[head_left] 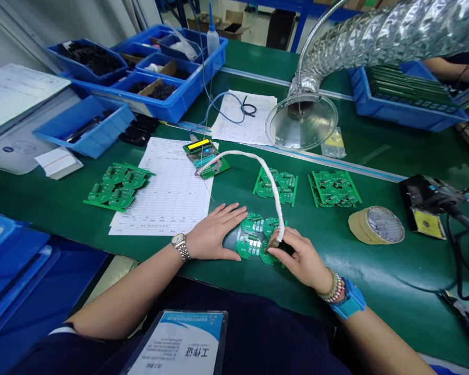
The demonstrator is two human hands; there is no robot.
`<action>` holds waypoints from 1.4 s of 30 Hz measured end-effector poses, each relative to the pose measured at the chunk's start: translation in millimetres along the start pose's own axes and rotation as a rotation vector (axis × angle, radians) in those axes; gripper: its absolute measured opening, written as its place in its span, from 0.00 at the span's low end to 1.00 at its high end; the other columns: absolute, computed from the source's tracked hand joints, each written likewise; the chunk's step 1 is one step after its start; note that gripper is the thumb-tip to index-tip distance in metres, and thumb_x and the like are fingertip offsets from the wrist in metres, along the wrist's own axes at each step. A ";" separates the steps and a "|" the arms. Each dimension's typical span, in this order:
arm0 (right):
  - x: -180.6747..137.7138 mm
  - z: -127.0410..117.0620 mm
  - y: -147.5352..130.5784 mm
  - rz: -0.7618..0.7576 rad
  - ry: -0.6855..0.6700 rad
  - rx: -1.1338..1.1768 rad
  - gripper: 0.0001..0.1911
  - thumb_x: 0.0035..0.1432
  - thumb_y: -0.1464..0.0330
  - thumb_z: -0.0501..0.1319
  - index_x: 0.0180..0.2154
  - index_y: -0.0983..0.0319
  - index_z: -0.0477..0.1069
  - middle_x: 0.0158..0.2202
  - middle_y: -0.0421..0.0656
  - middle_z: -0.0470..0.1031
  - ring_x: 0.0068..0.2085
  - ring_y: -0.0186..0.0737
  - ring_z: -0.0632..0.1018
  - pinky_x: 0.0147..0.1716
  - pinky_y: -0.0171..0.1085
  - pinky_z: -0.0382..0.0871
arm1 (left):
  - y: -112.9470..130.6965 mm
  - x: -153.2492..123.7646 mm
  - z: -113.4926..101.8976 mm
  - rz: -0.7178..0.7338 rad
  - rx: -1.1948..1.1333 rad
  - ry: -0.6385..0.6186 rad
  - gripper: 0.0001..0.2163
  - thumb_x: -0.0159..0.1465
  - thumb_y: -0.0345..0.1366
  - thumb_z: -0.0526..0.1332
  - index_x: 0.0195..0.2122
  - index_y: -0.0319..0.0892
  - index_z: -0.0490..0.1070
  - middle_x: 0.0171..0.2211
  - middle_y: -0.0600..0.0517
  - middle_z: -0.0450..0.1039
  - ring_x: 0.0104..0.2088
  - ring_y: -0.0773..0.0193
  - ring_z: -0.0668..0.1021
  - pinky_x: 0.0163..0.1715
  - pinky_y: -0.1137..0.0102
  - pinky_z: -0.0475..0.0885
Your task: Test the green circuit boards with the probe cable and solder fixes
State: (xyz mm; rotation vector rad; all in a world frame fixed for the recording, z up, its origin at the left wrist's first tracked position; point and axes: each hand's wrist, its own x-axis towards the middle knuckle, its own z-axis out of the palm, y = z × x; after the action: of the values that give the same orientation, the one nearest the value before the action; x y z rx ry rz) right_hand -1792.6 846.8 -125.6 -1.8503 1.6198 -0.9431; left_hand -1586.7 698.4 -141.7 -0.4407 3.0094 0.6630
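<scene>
Note the green workbench [375, 281], bearing circuit-board panels [334, 190] and printed sheets [164, 192]. See also blue compartmented tray [166, 110], left; pliers [459, 308], right.

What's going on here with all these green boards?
A person works at a green table. The left hand is spread at the left edge of a circuit panel, while the right hand holds the end of a white-wrapped cable at its right side. The cable arches over from a small board with a lit yellow display. Similar panels lie to the left and beyond.

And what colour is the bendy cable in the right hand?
The cable in the right hand is white, best seen in the head view.
</scene>
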 end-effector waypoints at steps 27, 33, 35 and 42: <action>-2.0 2.7 2.8 -0.020 0.013 0.011 0.01 0.58 0.69 0.58 0.34 0.60 0.67 0.31 0.43 0.72 0.36 0.39 0.72 0.38 0.39 0.66 | -0.2 -0.4 1.7 0.006 -0.068 0.066 0.34 0.49 0.62 0.59 0.48 0.41 0.58 0.62 0.41 0.52 0.63 0.49 0.52 0.59 0.50 0.50; -1.6 2.0 0.7 -0.021 0.017 0.005 0.01 0.58 0.69 0.58 0.33 0.60 0.67 0.31 0.43 0.73 0.36 0.39 0.72 0.38 0.40 0.66 | -0.5 -1.2 1.9 0.003 -0.064 0.063 0.35 0.49 0.63 0.58 0.49 0.41 0.59 0.62 0.41 0.52 0.63 0.50 0.52 0.59 0.50 0.50; -1.0 1.4 -0.3 -0.020 0.015 0.000 0.01 0.58 0.69 0.58 0.33 0.60 0.67 0.31 0.43 0.73 0.36 0.39 0.72 0.38 0.40 0.66 | -0.4 -1.3 1.8 0.001 -0.061 0.059 0.36 0.49 0.63 0.58 0.51 0.40 0.59 0.62 0.41 0.51 0.63 0.50 0.52 0.60 0.51 0.50; -1.7 2.4 2.3 -0.032 0.023 -0.005 0.01 0.58 0.69 0.58 0.33 0.60 0.67 0.31 0.43 0.73 0.36 0.40 0.73 0.38 0.39 0.67 | 2.6 2.3 -3.1 0.019 0.016 0.025 0.43 0.50 0.62 0.57 0.62 0.43 0.50 0.63 0.44 0.49 0.62 0.46 0.53 0.59 0.50 0.49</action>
State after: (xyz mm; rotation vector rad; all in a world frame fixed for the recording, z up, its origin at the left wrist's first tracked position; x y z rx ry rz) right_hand -1792.2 848.0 -129.1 -1.8800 1.6123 -0.9783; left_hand -1589.5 698.7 -138.1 -0.4238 3.0433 0.6393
